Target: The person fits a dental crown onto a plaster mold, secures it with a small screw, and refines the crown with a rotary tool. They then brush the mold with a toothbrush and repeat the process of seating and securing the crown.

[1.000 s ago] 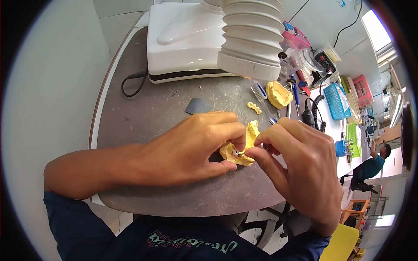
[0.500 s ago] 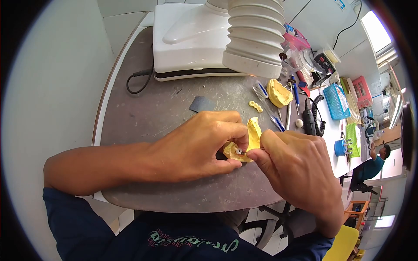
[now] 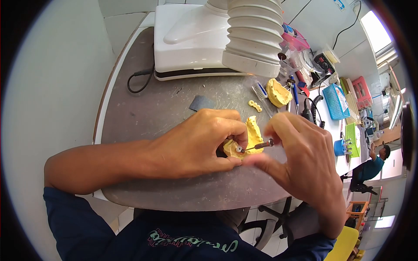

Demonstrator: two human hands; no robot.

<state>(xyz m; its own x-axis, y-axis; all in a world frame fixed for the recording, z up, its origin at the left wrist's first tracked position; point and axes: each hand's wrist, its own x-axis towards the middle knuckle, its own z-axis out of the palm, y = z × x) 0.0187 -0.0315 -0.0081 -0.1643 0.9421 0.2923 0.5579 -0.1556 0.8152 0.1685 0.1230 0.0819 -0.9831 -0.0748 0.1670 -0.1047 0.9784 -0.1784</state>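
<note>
Hands meet near the front edge of a grey worktable (image 3: 143,113). Left hand (image 3: 191,145) is curled tight around a yellow dental cast (image 3: 254,130), which rests on the table. Right hand (image 3: 305,161) pinches a thin metal driver (image 3: 257,145), its tip at a small metal post (image 3: 238,149) in the cast. Likely risk – the light pinch lets the driver slip off the post and chip the plaster

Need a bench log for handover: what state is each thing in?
Yellow plaster dental model: gripped in left hand.
Thin metal driver: level, tip on model, end in right hand.
Second yellow plaster model: lying untouched.
Blue-bristled toothbrush: lying flat.
</note>
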